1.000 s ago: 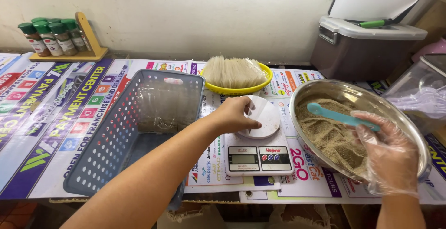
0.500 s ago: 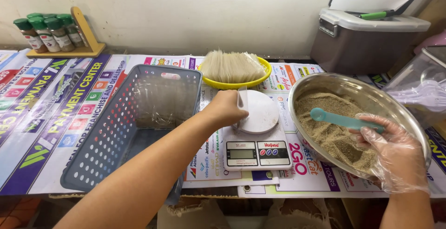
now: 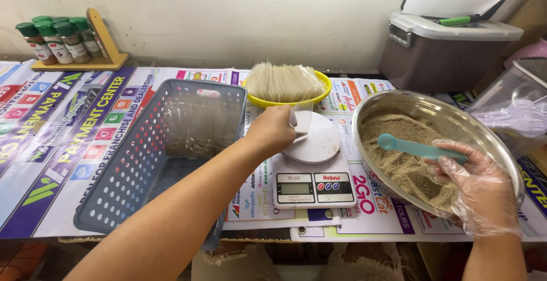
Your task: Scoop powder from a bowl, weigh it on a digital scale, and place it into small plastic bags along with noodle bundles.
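A small clear plastic bag (image 3: 302, 122) is pinched in the left hand (image 3: 273, 130), standing upright over the rear of the round white platform of a digital kitchen scale (image 3: 313, 170). The scale sits flat on the tabletop, its display toward the person. A teal measuring spoon (image 3: 419, 147) is held in the gloved right hand (image 3: 478, 187), lying almost level, bowl to the left, above the brown ground powder (image 3: 407, 164) in a tilted steel bowl (image 3: 456, 118).

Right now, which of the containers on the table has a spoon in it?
The round silver metal bowl of brownish powder, on the right. The gloved right hand holds a teal spoon there. The blue basket and yellow bowl have none.
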